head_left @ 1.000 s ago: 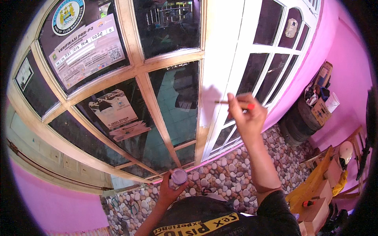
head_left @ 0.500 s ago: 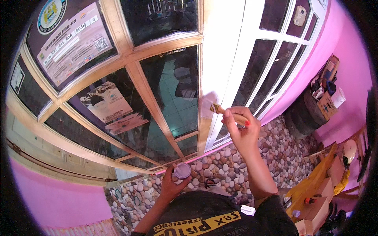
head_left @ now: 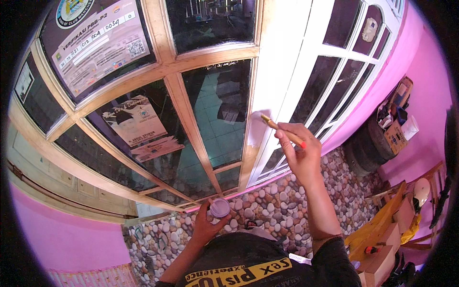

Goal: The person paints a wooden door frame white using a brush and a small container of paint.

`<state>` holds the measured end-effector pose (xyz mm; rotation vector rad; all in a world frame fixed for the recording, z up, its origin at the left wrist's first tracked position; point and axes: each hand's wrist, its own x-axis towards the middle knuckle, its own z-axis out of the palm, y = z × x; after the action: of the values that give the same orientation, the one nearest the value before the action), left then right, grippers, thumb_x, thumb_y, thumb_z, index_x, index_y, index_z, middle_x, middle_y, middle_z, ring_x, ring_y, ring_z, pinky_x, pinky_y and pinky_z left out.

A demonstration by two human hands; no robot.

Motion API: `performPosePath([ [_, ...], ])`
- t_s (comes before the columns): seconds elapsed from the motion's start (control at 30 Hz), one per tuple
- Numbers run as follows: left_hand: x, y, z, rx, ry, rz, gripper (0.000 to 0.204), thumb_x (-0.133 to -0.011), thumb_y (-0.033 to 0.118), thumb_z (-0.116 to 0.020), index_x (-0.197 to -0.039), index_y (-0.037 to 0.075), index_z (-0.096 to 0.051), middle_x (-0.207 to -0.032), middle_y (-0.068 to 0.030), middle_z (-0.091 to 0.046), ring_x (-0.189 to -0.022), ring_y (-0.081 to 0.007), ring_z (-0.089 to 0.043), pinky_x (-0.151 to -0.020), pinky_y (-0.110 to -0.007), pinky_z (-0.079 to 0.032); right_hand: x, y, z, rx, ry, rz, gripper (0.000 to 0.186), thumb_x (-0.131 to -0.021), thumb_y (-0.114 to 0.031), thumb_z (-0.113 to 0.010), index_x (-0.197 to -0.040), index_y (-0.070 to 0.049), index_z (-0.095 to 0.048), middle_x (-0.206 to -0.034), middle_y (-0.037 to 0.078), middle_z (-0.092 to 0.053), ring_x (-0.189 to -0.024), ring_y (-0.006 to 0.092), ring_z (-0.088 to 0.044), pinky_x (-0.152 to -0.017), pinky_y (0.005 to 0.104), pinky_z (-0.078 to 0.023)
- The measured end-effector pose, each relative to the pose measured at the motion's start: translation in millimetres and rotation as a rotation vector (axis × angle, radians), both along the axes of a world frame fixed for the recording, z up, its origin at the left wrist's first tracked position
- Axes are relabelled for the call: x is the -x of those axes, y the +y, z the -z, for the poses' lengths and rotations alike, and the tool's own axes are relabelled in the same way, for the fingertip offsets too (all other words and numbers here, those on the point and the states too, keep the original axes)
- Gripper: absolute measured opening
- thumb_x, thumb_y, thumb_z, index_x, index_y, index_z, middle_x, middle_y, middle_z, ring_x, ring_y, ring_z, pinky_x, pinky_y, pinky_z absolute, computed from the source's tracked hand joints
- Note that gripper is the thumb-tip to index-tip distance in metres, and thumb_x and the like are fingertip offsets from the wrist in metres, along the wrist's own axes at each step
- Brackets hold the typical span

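Note:
My right hand (head_left: 302,150) grips a paintbrush (head_left: 288,133) by its wooden handle, which has a red end. The bristles meet the white-painted stile on the right side of the window frame (head_left: 172,64). White covers the upper part of this stile; lower down, bare tan wood (head_left: 247,160) shows. Lower in view, my left hand (head_left: 206,221) is wrapped round a small plastic cup (head_left: 220,208), held open side up. What looks like pale paint shows inside it. The rest of the frame is unpainted wood around dark glass panes.
White-framed windows (head_left: 330,81) stand to the right, beside a pink wall (head_left: 430,95). Stacked tyres (head_left: 367,146) hold a box and odds and ends. Cardboard boxes (head_left: 382,251) and yellow sheeting sit at lower right. The floor (head_left: 267,205) has a pebble pattern.
My view has shifted slightly, so the window sits further right and lower. The brush has tilted and its tip is slightly higher on the white stile. My left hand still holds the cup.

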<state>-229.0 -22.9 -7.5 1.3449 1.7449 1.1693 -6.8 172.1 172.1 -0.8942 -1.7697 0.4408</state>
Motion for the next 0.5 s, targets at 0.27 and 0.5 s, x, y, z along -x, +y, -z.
performPosePath([
  [0.27, 4, 0, 1, -0.007, -0.041, -0.008, 0.089, -0.074, 0.042, -0.091, -0.136, -0.005, -0.049, -0.127, -0.0237, -0.063, -0.119, -0.037, -0.064, -0.1, -0.046, -0.051, -1, -9, 12, -0.022, -0.145, -0.021, 0.014, -0.097, -0.011, -0.071, -0.101, 0.002, -0.072, -0.088, 0.011, -0.072, -0.078, 0.0161, -0.071, -0.069, 0.0272, -0.055],
  [0.5, 4, 1, 2, -0.03, -0.003, -0.008, 0.087, -0.074, 0.04, -0.092, -0.136, -0.005, -0.05, -0.126, -0.0232, -0.063, -0.118, -0.0358, -0.064, -0.098, -0.045, -0.052, 8, 2, -2, -0.115, 0.005, 0.042, 0.012, -0.094, -0.011, -0.074, -0.101, -0.002, -0.073, -0.089, 0.014, -0.072, -0.075, 0.0249, -0.072, -0.067, 0.0338, -0.056],
])
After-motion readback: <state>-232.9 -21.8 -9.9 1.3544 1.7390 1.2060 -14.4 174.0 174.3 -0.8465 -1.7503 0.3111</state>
